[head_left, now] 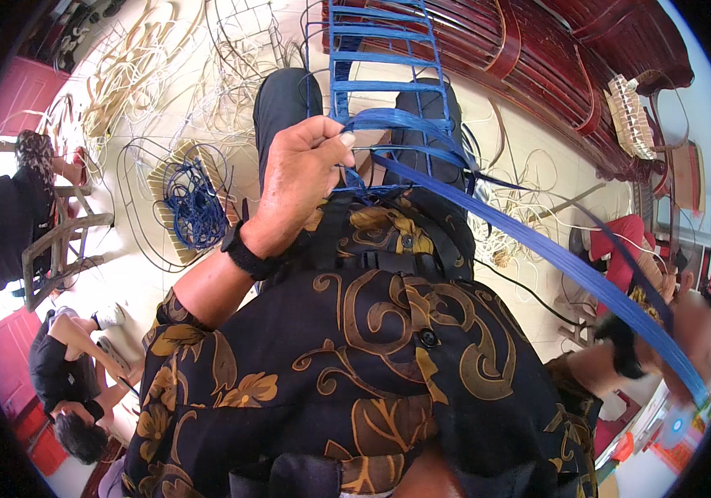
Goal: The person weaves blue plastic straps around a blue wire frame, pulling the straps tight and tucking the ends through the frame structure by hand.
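My left hand (301, 170), with a dark band at its wrist, is closed in a pinch on blue strap at the left side of a wire frame. The frame (384, 85) is wrapped in blue strap, has several crossbars like a ladder, and lies over my knees. From it a long flat blue strap (538, 239) stretches to the lower right, with a thinner dark length behind it. Out at the far right, my right hand (691, 328) is blurred where the strap reaches it. It seems closed on the strap, though its fingers are unclear.
A basket (164, 224) of tangled blue strap stands on the floor to the left. Pale strips (135, 62) lie heaped beyond it. A dark red wooden bench (463, 41) runs along the far right, near a woven basket (631, 116). Another person (69, 373) sits at lower left.
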A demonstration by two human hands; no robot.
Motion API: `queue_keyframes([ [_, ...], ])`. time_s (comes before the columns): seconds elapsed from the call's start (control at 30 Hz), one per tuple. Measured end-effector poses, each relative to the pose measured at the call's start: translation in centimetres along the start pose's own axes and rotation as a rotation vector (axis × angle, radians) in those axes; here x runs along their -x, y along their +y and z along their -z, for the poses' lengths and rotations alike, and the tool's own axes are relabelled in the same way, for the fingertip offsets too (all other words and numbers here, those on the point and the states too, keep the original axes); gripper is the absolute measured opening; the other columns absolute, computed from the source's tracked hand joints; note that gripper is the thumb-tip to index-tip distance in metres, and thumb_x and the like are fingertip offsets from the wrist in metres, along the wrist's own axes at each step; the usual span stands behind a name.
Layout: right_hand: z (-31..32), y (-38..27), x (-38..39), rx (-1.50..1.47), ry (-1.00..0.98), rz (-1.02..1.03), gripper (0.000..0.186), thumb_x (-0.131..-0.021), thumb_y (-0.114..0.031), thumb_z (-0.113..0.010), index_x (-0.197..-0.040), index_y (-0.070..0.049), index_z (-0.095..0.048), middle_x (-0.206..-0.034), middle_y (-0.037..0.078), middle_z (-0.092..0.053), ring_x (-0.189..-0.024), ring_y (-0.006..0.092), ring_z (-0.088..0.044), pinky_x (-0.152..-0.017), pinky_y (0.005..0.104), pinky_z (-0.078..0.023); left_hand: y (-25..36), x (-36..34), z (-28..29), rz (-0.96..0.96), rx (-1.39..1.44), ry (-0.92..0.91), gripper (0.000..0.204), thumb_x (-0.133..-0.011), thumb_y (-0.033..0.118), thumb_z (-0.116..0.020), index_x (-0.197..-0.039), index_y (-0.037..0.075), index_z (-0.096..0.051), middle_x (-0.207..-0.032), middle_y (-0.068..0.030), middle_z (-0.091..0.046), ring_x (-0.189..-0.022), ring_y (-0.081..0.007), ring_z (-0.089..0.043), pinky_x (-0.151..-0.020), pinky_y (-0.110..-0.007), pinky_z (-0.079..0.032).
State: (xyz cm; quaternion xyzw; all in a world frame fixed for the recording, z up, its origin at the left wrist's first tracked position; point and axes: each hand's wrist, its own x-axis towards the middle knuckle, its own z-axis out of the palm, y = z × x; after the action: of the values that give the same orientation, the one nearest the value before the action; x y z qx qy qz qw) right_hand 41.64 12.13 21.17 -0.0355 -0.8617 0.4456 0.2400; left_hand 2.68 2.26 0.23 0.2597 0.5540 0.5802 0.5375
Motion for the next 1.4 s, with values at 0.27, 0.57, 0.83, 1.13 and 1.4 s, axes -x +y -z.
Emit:
queue_keyframes([
  [0.27, 16.1, -9.6, 28.0, 0.578, 1.058, -0.664, 0.023, -0.090, -0.015, -0.059, -0.106, 0.001, -0.063, -0.092, 0.009, -0.060, -0.078, 0.0202, -0.055, -0.067, 0.0339, -0.044, 0.3, 0.8, -0.7, 0.000, -0.005, 0.047, 0.010, -0.095, 0.006, -0.058, -0.089, 0.000, -0.062, -0.074, -0.0051, -0.064, -0.046, -0.0051, -0.046, -0.041, -0.018, -0.031],
  [0.57, -5.1, 10.1, 3.6, 0.386, 0.483, -0.770, 0.030, -0.091, -0.018, -0.062, -0.115, -0.001, -0.065, -0.104, 0.009, -0.068, -0.087, 0.0175, -0.063, -0.077, 0.0309, -0.050, 0.2, 0.2, -1.0, -0.001, 0.090, 0.031, 0.009, -0.092, 0.005, -0.060, -0.083, 0.002, -0.061, -0.072, -0.0041, -0.062, -0.044, -0.0042, -0.042, -0.040, -0.021, -0.028],
  [0.83, -20.3, 17.2, -10.3, 0.711, -0.234, -0.585, 0.026, -0.084, -0.028, -0.067, -0.081, -0.002, -0.062, -0.079, 0.018, -0.068, -0.072, 0.0365, -0.067, -0.061, 0.0461, -0.053, 0.5, -0.8, -1.4, -0.006, 0.127, 0.021, 0.011, -0.094, 0.007, -0.059, -0.084, 0.002, -0.060, -0.073, -0.0057, -0.064, -0.043, -0.0045, -0.041, -0.040, -0.019, -0.028],
  [1.13, -15.0, 11.3, -7.2, 0.334, -0.237, -0.408, 0.027, -0.087, -0.030, -0.067, -0.072, -0.008, -0.059, -0.064, 0.009, -0.054, -0.058, 0.0301, -0.056, -0.053, 0.0417, -0.044, 0.1, -0.6, -1.1, -0.026, 0.063, 0.035, 0.012, -0.096, 0.010, -0.058, -0.086, 0.003, -0.061, -0.075, -0.0058, -0.065, -0.048, -0.0055, -0.045, -0.043, -0.018, -0.032],
  [1.4, -1.2, -2.9, 2.3, 0.043, -0.007, -0.319, 0.022, -0.088, -0.027, -0.066, -0.079, -0.008, -0.061, -0.072, 0.008, -0.056, -0.062, 0.0263, -0.057, -0.057, 0.0382, -0.044, 0.6, -1.0, -0.9, -0.014, 0.049, 0.017, 0.007, -0.090, 0.003, -0.058, -0.087, 0.003, -0.064, -0.079, -0.0054, -0.068, -0.072, -0.0069, -0.057, -0.067, -0.022, -0.042],
])
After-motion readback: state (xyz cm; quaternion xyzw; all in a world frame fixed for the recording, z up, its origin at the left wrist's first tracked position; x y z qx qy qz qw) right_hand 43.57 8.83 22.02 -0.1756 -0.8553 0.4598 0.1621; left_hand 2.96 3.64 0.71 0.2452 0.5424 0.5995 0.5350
